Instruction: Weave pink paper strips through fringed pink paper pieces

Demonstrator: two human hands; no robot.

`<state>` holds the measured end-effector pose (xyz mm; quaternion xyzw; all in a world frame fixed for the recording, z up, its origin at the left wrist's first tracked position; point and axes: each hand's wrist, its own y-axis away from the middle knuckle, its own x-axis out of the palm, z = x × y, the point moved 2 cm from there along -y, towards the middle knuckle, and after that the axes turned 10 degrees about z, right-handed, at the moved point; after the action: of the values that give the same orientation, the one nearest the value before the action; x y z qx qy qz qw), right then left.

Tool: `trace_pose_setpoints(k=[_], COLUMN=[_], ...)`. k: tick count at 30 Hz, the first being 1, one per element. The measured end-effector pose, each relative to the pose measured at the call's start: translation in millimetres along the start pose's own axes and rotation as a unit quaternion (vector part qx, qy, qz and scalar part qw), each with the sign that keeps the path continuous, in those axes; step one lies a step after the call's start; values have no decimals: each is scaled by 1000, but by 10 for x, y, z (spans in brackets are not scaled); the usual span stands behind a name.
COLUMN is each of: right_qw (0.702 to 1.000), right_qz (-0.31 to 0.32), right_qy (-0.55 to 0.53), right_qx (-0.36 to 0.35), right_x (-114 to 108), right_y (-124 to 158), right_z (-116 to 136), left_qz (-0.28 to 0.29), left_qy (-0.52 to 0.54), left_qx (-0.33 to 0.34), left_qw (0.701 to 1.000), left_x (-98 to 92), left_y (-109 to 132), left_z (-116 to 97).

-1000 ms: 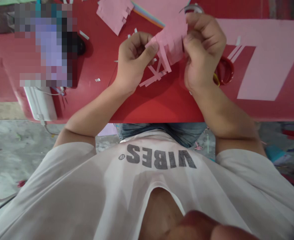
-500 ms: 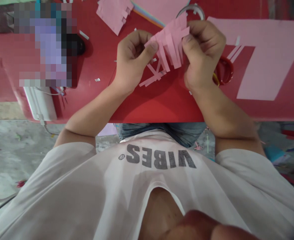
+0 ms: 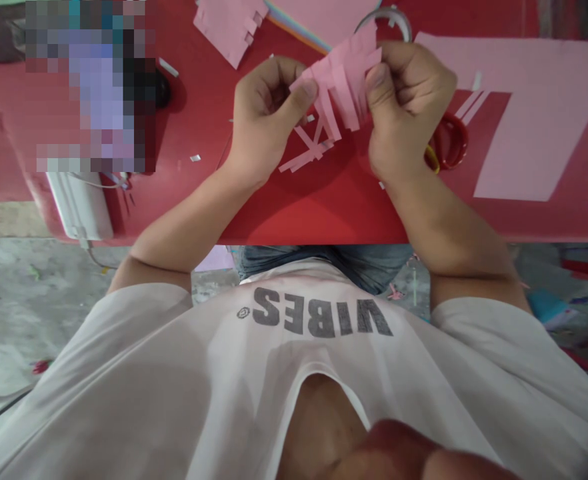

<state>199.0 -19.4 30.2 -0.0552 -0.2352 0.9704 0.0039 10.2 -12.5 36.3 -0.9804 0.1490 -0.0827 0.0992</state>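
I hold a small pink paper piece cut into a fringe of strips (image 3: 344, 83) above the red table (image 3: 324, 207). My left hand (image 3: 264, 117) pinches its left edge between thumb and curled fingers. My right hand (image 3: 407, 107) pinches its right edge, fingers closed. The strips hang down toward me. Under the paper, a few loose pink strips (image 3: 307, 150) lie crossed on the table.
A large pink sheet with a cut-out (image 3: 534, 100) lies at the right. Red-handled scissors (image 3: 449, 140) rest by my right wrist. Another notched pink piece (image 3: 229, 27) and a tape ring (image 3: 384, 17) lie at the far edge. A white box (image 3: 81, 207) sits at the left.
Both hands have shifted the fringed paper slightly up and away from me; more of the strips show between the hands. The grip on both sides stays closed.
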Motion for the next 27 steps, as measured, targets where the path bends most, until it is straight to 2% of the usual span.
trace_pose_setpoints(k=[5, 10, 13, 19, 23, 27], right_qw=[1000, 1000, 999, 1000, 999, 995], right_qz=[2, -14, -25, -18, 7, 21], right_qy=[-9, 4, 9, 16, -21, -96], right_qx=[-18, -25, -31, 6, 29, -26], right_x=[0, 5, 8, -29, -30, 8], right_y=[10, 16, 7, 30, 42, -18], right_z=[20, 50, 61, 94, 106, 60], left_qz=[-16, 7, -5, -1, -9, 27], left_qy=[-2, -1, -17, -16, 2, 14], left_qx=[4, 8, 9, -2, -29, -11], left_qw=[1000, 1000, 1000, 1000, 1000, 999], left_x=[16, -1, -5, 18, 11, -4], left_y=[9, -4, -6, -3, -8, -15], left_z=[-23, 10, 16, -3, 13, 14])
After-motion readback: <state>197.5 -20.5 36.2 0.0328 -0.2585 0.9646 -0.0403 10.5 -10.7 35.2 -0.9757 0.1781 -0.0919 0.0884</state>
